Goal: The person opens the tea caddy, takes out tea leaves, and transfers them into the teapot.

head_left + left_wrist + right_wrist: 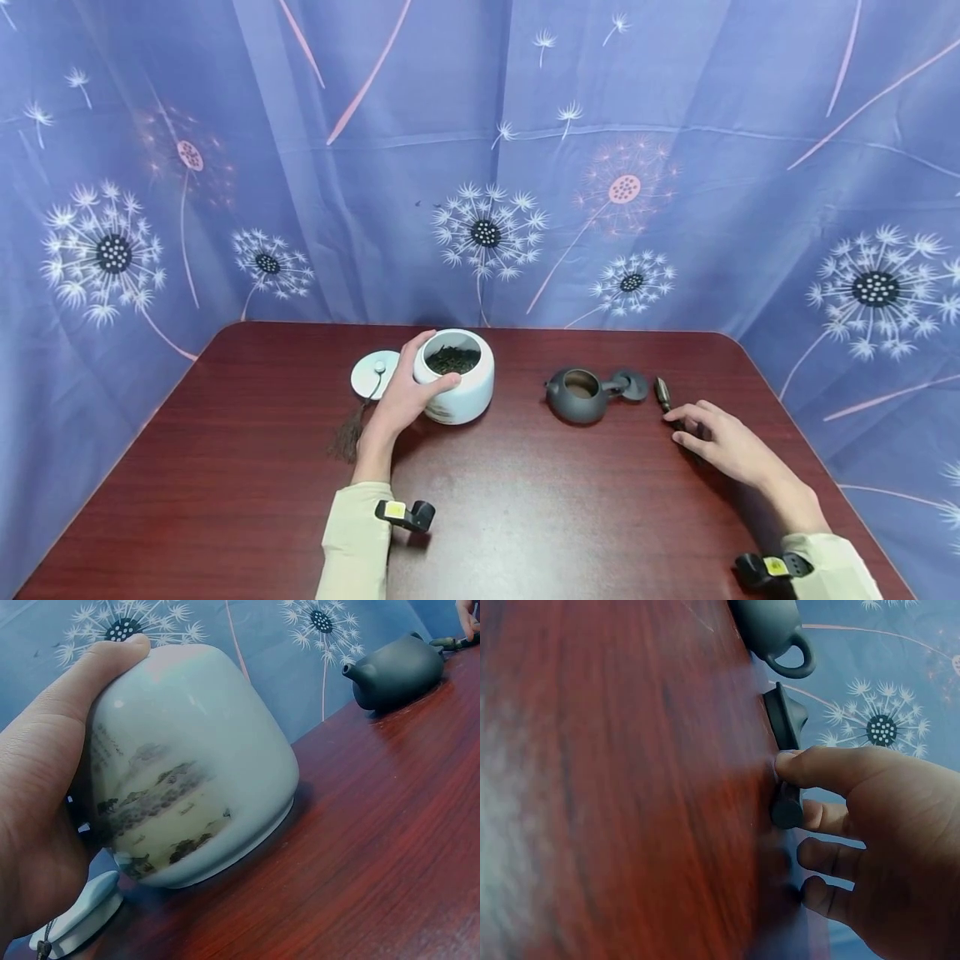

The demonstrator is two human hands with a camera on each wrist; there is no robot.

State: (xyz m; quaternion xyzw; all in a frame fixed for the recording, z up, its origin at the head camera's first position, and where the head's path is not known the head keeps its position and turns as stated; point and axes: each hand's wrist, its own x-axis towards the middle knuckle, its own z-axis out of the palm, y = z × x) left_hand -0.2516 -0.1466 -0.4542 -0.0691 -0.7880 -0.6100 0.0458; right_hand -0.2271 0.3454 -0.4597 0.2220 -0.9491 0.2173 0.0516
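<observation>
My left hand point(405, 400) holds a white ceramic tea jar point(467, 402) by its side, thumb at the front and fingers behind, mostly hidden. Inside the open jar lie dark tea leaves point(452, 360). A painted landscape shows on the jar's wall in the left wrist view. At the right, my right hand point(727, 442) pinches the dark handle of a tea scoop point(662, 393) between thumb and index finger, low over the table. The scoop's brassy head points away from me. In the right wrist view the handle's round end point(786, 813) shows beside the thumb.
The jar's white lid point(366, 377) lies left of the jar, with a brown tassel point(348, 433). A dark clay teapot point(576, 407), uncovered, stands between the hands, its small lid point(634, 386) beside its handle. A blue dandelion-print curtain point(375, 233) hangs behind the red-brown table point(525, 517).
</observation>
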